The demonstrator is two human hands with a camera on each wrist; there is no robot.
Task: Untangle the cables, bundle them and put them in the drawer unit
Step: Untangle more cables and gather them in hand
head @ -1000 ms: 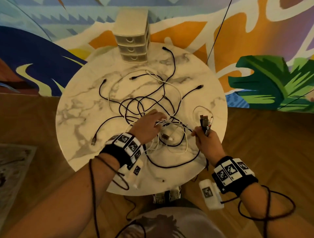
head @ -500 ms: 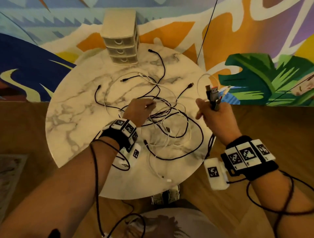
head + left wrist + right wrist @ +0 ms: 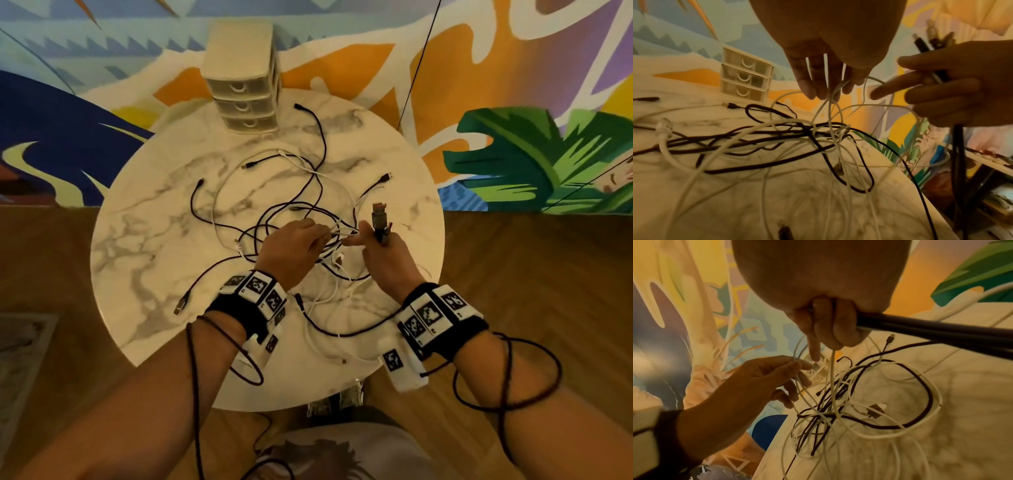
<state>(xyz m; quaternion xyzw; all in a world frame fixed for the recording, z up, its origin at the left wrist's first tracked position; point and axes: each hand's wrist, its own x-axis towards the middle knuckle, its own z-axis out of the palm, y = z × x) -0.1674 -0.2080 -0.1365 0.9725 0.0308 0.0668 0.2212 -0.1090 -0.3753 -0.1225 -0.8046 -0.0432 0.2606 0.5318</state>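
A tangle of black and white cables (image 3: pixel 301 219) (image 3: pixel 797 138) (image 3: pixel 849 402) lies on the round marble table (image 3: pixel 144 260). My left hand (image 3: pixel 294 246) (image 3: pixel 824 81) (image 3: pixel 764 378) pinches thin white cables above the knot and lifts them. My right hand (image 3: pixel 380 246) (image 3: pixel 953 84) (image 3: pixel 830 324) grips a bunch of cable plug ends (image 3: pixel 379 219) that stick up from the fist, with its index finger stretched toward the left hand. The cream three-drawer unit (image 3: pixel 243 75) (image 3: pixel 746 78) stands at the table's far edge, all drawers closed.
Loose plugs lie spread over the table: one near the left front (image 3: pixel 180 305), one at the far right (image 3: pixel 385 178). A painted mural wall (image 3: pixel 513 102) rises behind the table. Wooden floor (image 3: pixel 531 274) surrounds it, and a rug corner (image 3: pixel 20 342) shows at left.
My right hand, which had swung out to the right with the plug bunch, has come back over the table beside the left hand. The left hand has lifted white strands.
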